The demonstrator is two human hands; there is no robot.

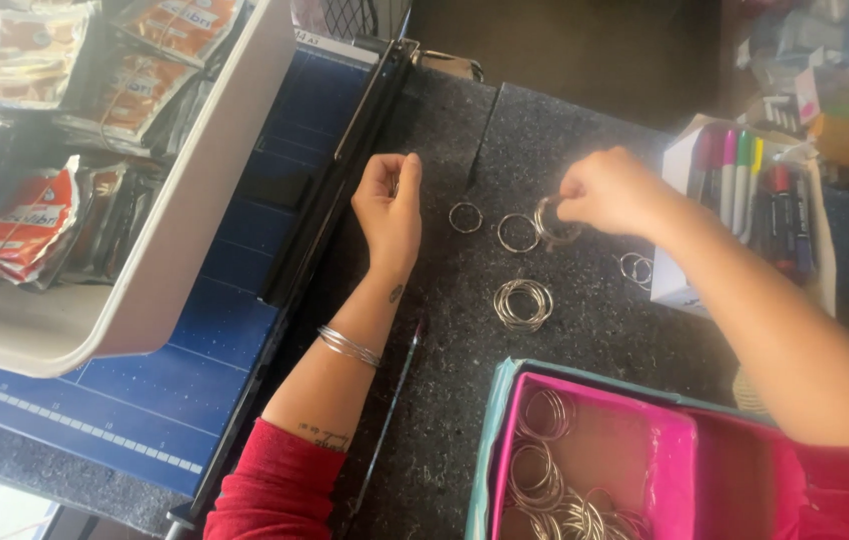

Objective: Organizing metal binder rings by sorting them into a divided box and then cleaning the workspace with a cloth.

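Dark speckled desk (445, 330), metal rings getting sorted out of a pink box (645, 450).

Loose rings (518, 232) sit in a row mid-desk with a stacked bunch (523, 304) just below, probably so they stay countable. Right hand (610, 190) is pinched shut on a small stack of rings (548, 222) at the row's end. Left hand (390, 205) is loosely curled, fingertips together; can't tell if it holds anything. Markers (745, 185) stand in a white box nearby.
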